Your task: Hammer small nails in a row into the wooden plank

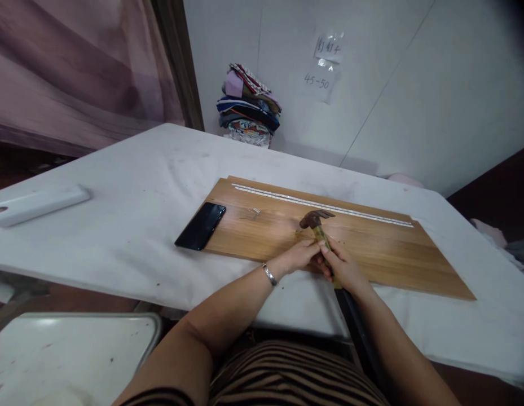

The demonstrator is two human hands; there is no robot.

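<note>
My right hand (344, 268) is wrapped round the upper handle of a claw hammer (318, 225), which has a rusty brown head, a yellowish neck and a long black grip. The hammer head is over a wooden board (388, 248). Beside the handle, my left hand (304, 255) has its fingers closed and meets the right hand; whatever its fingertips hold is hidden. A silver bracelet (270, 275) circles the left wrist. Several small nails (254, 212) lie on the board to the left of the hammer. Tiny dark marks dot the wood near the hands.
A black phone (201, 226) rests on the board's left end. Thin white measuring strips (321, 204) run along its far side. The white-covered table (135, 169) also bears a white plastic handle-like object (39, 204). Folded cloths (249, 110) are stacked by the wall; a stool (75, 355) stands lower left.
</note>
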